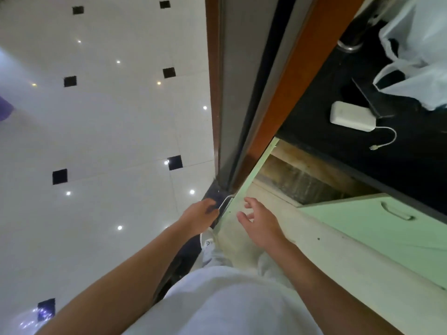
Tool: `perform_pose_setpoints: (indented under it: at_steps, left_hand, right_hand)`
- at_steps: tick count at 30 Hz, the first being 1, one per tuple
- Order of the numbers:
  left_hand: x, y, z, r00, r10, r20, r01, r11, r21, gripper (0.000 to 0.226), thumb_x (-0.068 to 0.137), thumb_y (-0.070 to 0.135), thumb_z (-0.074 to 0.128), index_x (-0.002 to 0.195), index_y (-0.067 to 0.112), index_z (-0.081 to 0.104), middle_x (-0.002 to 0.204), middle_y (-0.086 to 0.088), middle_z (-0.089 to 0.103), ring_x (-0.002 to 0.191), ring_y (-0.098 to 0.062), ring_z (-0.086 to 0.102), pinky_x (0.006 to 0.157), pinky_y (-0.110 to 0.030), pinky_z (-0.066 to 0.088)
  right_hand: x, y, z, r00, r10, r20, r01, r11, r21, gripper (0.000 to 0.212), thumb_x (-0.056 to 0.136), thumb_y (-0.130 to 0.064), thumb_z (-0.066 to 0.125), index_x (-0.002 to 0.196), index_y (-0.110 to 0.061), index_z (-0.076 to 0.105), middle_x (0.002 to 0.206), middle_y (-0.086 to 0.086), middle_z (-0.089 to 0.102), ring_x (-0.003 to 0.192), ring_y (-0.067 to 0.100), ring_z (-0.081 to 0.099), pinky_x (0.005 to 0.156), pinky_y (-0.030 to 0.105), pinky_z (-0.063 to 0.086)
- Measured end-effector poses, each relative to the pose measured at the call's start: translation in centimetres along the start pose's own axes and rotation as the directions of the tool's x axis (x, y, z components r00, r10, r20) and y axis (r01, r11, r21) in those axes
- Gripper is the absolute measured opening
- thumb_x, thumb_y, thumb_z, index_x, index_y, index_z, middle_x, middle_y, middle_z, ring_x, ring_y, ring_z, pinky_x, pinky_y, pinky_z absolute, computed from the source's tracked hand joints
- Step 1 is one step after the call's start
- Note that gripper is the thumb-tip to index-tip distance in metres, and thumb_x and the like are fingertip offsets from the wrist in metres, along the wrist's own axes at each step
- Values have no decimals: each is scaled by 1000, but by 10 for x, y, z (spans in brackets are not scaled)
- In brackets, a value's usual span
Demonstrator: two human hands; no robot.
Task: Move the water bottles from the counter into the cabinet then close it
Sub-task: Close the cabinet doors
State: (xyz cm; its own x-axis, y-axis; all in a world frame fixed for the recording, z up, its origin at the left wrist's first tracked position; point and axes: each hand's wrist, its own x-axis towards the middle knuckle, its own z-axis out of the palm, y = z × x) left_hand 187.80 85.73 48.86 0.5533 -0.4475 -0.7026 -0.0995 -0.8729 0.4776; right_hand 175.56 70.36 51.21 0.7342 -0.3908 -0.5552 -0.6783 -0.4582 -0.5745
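No water bottle shows in the head view. The pale green cabinet door [256, 165] under the black counter [338, 146] stands open, and the dark wooden inside of the cabinet [300, 182] is exposed. My left hand [200, 215] is curled at the door's metal handle [226, 201] on its outer side. My right hand [260, 223] hovers just right of the door's edge, fingers spread and holding nothing.
On the counter lie a white power bank [352, 116] with a cable, a dark flat device [370, 100] and a white plastic bag [418, 59]. A second green door [377, 228] with a handle is closed on the right. A brown door frame [290, 76] and glossy white floor tiles [108, 141] lie to the left.
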Motion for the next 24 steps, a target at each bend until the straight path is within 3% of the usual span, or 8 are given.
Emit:
perform_pose_setpoints:
  at_steps: [2, 6, 13, 17, 24]
  left_hand:
    - [8, 6, 1, 999, 36, 37, -36, 999, -1, 26, 104, 27, 50, 121, 18, 67, 114, 1, 66, 97, -18, 62, 74, -21, 48]
    - [17, 7, 7, 997, 65, 43, -65, 998, -19, 23, 100, 19, 55, 117, 16, 69, 116, -2, 67, 103, -24, 64, 88, -31, 51]
    - [25, 14, 29, 988, -2, 155, 21, 992, -122, 31, 93, 23, 60, 122, 17, 68, 104, 1, 70, 90, -15, 68, 92, -39, 58]
    - [27, 30, 52, 964, -39, 263, 102, 968, -228, 40, 95, 18, 60, 135, 14, 59, 103, -2, 72, 89, -15, 71, 76, -30, 59]
    - [29, 71, 97, 962, 11, 273, 72, 953, -294, 42, 95, 17, 62, 136, 18, 52, 99, -3, 73, 89, -18, 74, 84, -40, 60]
  right_hand:
    - [-3, 1, 10, 999, 44, -17, -43, 997, 56, 49, 97, -40, 57, 143, -25, 47, 134, -6, 58, 103, 13, 63, 94, 30, 49]
    - [-9, 5, 23, 994, 108, -35, -101, 983, 155, 45, 97, -38, 59, 139, -27, 50, 131, -8, 61, 101, 10, 64, 89, 24, 47]
    - [-18, 17, 22, 979, 178, -100, -153, 963, 221, 41, 96, -37, 61, 134, -24, 54, 126, -8, 64, 94, 7, 63, 80, 20, 42]
    - [-28, 33, 15, 963, 234, -133, -198, 951, 237, 44, 95, -37, 61, 137, -26, 53, 127, -10, 63, 91, 5, 63, 81, 23, 45]
    - [-50, 75, -3, 942, 294, -162, -256, 941, 222, 44, 92, -35, 62, 135, -31, 53, 126, -10, 64, 99, 9, 66, 90, 35, 54]
